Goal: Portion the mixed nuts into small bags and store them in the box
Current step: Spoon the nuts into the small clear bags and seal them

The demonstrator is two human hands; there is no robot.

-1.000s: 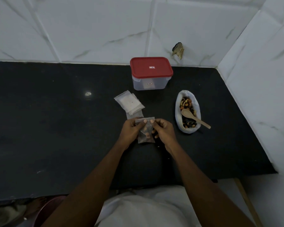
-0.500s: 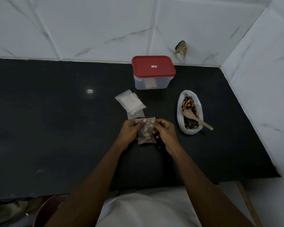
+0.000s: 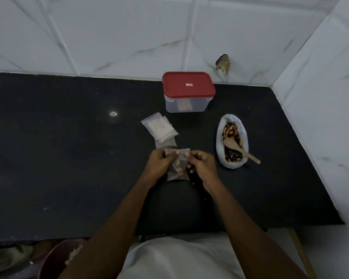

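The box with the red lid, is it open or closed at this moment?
Closed. The red lid sits flat over the whole top of the clear box. Whether it is snapped tight cannot be told.

Counter: black stone worktop [image 3: 69,158], dull, faint scuffs, one small glint [image 3: 113,113] of reflected light | Back wall: white marble-look tiles [image 3: 109,37], grey veins, chipped hole [image 3: 223,64] low down | Right wall [image 3: 330,97]: same tiling, joins at corner | Light: dim

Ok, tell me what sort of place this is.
Probably a home kitchen corner: a dark stone countertop against white marble-look wall tiles, with a red-lidded storage box and an open bag of mixed nuts.
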